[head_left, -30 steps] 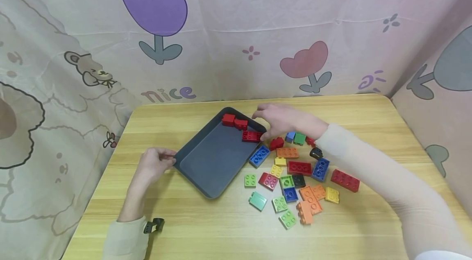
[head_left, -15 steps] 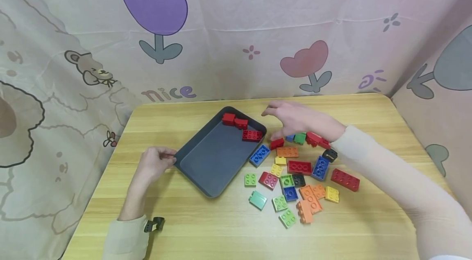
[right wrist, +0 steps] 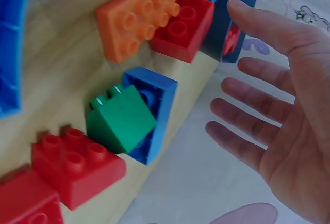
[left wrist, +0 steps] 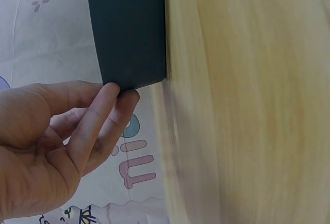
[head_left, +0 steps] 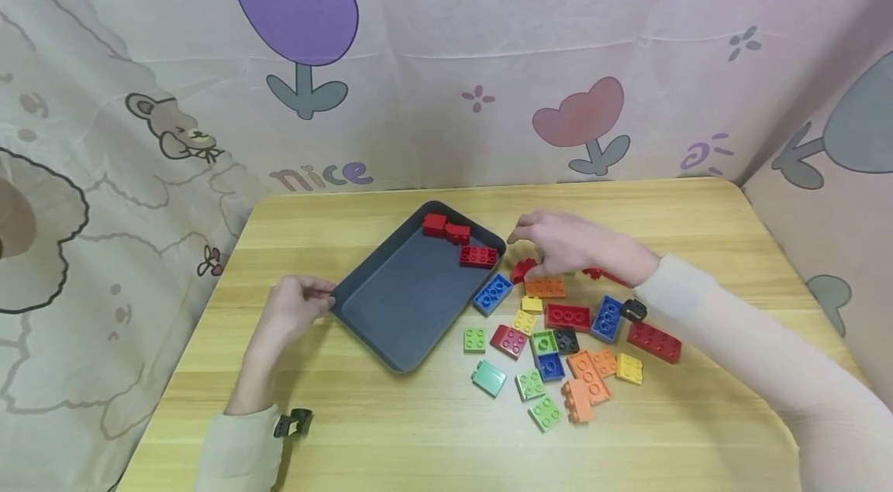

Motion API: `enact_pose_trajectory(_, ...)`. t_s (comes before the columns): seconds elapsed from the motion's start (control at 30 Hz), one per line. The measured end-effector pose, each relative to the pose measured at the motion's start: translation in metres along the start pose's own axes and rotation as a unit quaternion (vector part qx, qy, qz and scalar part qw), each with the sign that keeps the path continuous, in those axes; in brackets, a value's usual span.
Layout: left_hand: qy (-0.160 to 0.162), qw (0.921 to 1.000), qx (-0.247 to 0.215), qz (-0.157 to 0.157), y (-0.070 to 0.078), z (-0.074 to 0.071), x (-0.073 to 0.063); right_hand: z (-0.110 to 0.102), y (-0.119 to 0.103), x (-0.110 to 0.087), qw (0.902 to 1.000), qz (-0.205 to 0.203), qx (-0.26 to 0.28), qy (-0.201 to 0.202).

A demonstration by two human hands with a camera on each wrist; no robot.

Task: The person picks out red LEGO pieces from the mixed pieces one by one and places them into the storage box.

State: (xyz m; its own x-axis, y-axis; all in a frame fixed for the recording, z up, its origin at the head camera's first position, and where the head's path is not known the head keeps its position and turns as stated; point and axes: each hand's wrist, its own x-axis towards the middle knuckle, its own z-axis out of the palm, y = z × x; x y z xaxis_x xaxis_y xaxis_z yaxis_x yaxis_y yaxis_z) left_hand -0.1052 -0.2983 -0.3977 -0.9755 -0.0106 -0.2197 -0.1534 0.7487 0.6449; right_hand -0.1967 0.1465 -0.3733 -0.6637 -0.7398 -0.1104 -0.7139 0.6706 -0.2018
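My left hand pinches the left corner of a dark grey tray between thumb and fingers; the left wrist view shows this grip on the tray's wall. Three red bricks lie in the tray, one of them a long brick near its right corner. My right hand hovers just right of the tray, fingers spread and holding nothing. Its thumb is close to a small red brick, which sits beside an orange brick. Below the hand in the right wrist view, a green brick leans on a blue brick.
Several loose bricks spread over the wooden table right of the tray, among them a blue brick, a teal brick and a long red brick. A patterned cloth hangs behind the table.
My right hand has moved right, away from the long red brick in the tray, then slightly down toward the small red brick outside it. The left hand keeps its place on the tray.
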Motion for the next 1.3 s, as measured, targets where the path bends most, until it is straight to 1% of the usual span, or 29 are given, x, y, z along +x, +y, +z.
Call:
enact_pose_trajectory(0.17,0.000,1.0000,0.000,0.000,-0.001,0.000,0.000,0.010,0.000,0.000,0.9999,-0.009,0.011,-0.007)
enact_pose_trajectory(0.37,0.001,1.0000,0.000,0.002,0.000,-0.001,0.000,0.018,-0.001,0.002,0.9996,-0.017,0.021,-0.002)
enact_pose_trajectory(0.83,0.003,1.0000,0.003,-0.001,0.000,-0.001,0.001,0.025,-0.002,0.005,0.9984,-0.045,0.034,-0.005)
enact_pose_trajectory(1.07,0.003,1.0000,0.002,-0.003,0.000,-0.001,0.001,0.028,-0.004,0.007,0.9988,-0.034,0.032,-0.013)
enact_pose_trajectory(1.3,0.005,1.0000,0.008,0.002,0.000,-0.001,0.001,0.030,-0.004,0.008,0.9989,-0.032,0.031,-0.013)
